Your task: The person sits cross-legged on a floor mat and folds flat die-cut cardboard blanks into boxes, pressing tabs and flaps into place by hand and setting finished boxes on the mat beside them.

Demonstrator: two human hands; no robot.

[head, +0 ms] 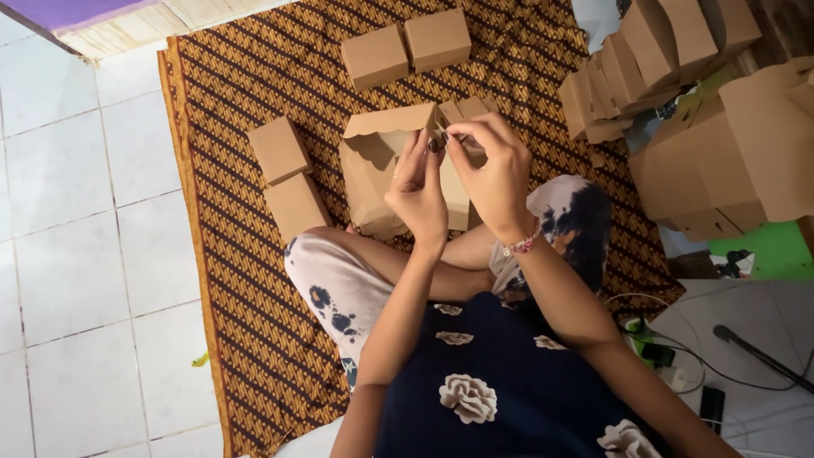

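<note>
I sit cross-legged on a brown patterned mat [246, 254]. Both hands hold a half-folded brown cardboard box [377, 165] in front of my knees. My left hand [417, 191] grips its upper edge near the middle. My right hand [496, 170] pinches a small flap at the box's top right corner, fingertips close to the left hand's. The box's scalloped lid flap stands open on the left side.
Two finished boxes [288, 182] lie left of the held box, and two more boxes [407, 47] at the far side of the mat. Stacks of flat and folded cartons [695, 102] fill the right. White tiles [76, 254] lie left; cables and a charger [657, 348] at lower right.
</note>
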